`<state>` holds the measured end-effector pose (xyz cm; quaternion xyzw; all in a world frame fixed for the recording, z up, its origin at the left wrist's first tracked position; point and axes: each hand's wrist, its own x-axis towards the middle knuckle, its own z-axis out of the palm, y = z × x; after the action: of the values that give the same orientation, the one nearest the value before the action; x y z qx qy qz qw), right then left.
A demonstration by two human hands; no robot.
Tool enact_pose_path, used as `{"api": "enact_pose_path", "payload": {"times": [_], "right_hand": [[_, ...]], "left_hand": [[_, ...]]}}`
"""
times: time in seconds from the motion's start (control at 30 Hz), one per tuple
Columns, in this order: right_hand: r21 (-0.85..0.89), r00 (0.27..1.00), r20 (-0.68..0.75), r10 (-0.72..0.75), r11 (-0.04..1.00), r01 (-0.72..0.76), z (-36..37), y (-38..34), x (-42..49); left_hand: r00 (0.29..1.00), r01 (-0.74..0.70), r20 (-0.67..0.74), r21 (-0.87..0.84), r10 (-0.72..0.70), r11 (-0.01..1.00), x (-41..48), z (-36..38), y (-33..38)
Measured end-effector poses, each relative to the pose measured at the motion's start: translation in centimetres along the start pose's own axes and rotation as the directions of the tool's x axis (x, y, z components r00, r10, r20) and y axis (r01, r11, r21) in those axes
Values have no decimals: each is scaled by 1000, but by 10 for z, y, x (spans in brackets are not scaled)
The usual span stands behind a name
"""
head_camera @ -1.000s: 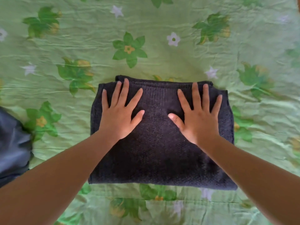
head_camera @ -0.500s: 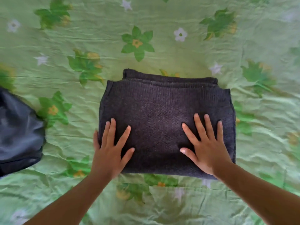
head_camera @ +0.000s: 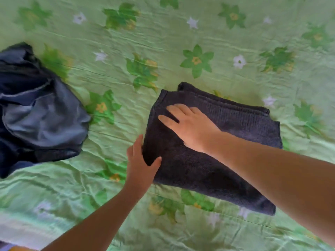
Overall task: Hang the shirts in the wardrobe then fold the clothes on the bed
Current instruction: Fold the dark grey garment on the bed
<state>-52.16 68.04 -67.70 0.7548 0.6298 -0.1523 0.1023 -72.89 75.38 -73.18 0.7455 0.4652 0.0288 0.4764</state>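
Head | folded sweater (head_camera: 244, 124) on bed (head_camera: 163, 33): likely soft, light, floppy | lift under both side edges | left hand (head_camera: 140, 163) straight-fingered against edge, thumb atop | right hand (head_camera: 190, 127) flat, pressing top

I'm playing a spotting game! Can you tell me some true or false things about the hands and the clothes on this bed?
1. The dark sweater is folded. True.
2. The right hand lies flat on top of the sweater. True.
3. The left hand holds the blue garment. False: it touches the sweater's left edge, and the blue garment lies apart, to the left.
4. The blue garment is neatly folded. False: it lies crumpled.
5. The bedsheet is plain white. False: it is green with flowers.
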Motion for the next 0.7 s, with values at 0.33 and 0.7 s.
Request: {"api": "enact_pose_path", "payload": {"times": [0.33,0.7], "right_hand": [[-418,922,377,-89,872,255,-38,-6,82],[-257,992,128,15,966,18,-68,81,-77]], "left_hand": [[866,369,445,-266,-226,891,-4,-15,-9],[931,-45,357,-95,77,994,-93,32,115]]}}
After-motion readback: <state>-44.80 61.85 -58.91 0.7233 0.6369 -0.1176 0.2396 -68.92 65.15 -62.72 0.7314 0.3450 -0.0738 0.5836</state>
